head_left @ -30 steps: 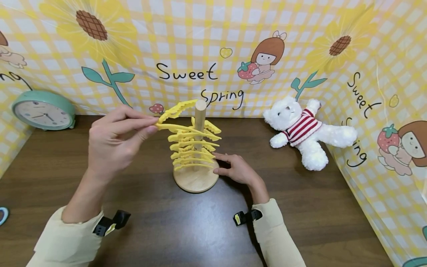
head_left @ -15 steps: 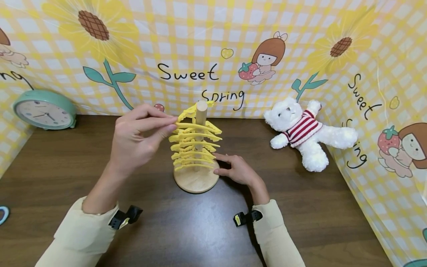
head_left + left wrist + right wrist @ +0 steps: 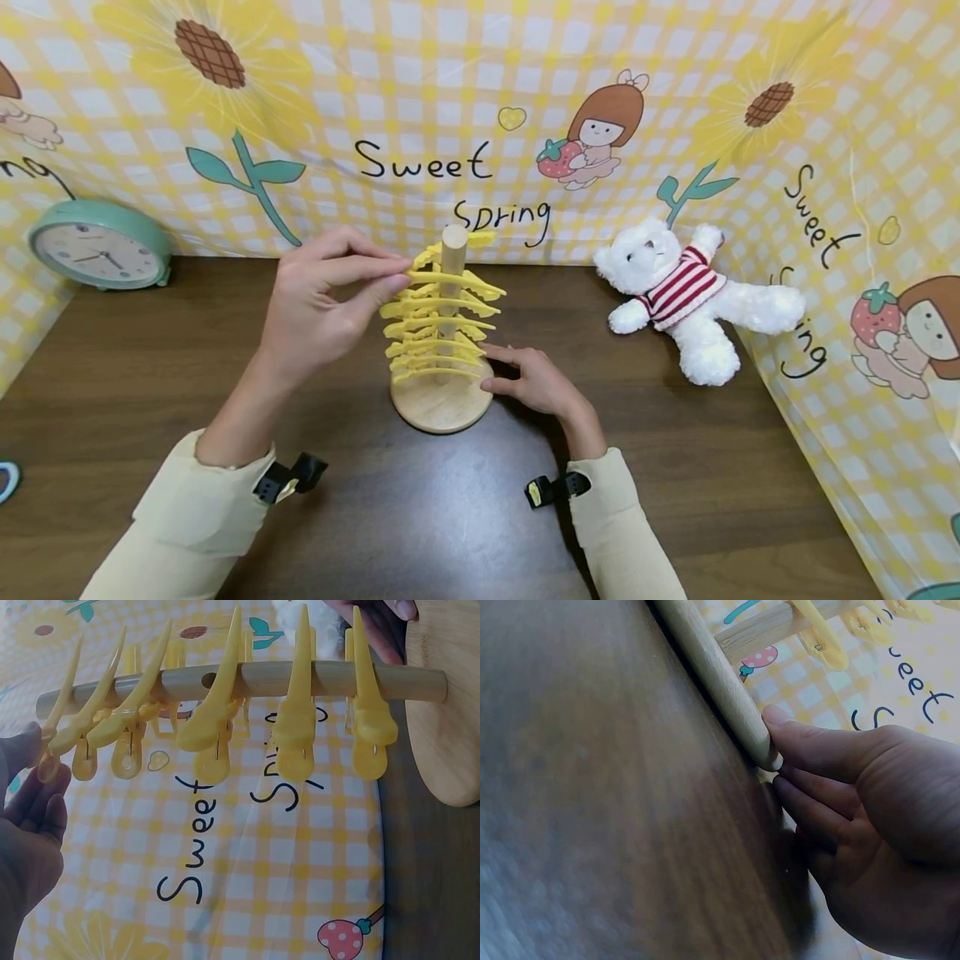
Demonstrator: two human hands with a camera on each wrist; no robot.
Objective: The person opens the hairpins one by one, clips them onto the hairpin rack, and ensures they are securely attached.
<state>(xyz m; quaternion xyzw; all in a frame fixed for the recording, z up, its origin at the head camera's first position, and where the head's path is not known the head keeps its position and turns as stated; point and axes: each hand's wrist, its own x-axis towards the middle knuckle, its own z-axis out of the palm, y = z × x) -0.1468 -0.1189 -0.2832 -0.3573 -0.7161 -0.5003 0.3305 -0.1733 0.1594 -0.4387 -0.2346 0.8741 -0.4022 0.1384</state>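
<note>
A wooden stand has a round base (image 3: 442, 408) and an upright post (image 3: 453, 239). Several yellow hair clips (image 3: 375, 724) sit one above another along the post, their prongs on either side of it. My left hand (image 3: 322, 300) pinches the handle end of the topmost yellow hair clip (image 3: 66, 686) between thumb and fingers, near the post's top. In the left wrist view this clip's prongs lie across the post. Low on the right, my right hand (image 3: 536, 383) holds the base's rim, with the thumb (image 3: 802, 739) on its upper face and fingers at its edge.
At the back left stands a green clock (image 3: 97, 246). A white teddy bear (image 3: 675, 292) in a striped shirt lies at the right by the printed yellow checked cloth (image 3: 420, 100). Part of a light blue ring (image 3: 9, 482) shows at the left edge of the table (image 3: 337, 517).
My left hand has moved right, bringing the pinched hair clip from left of the post to across it near the top. The right hand has stayed on the base.
</note>
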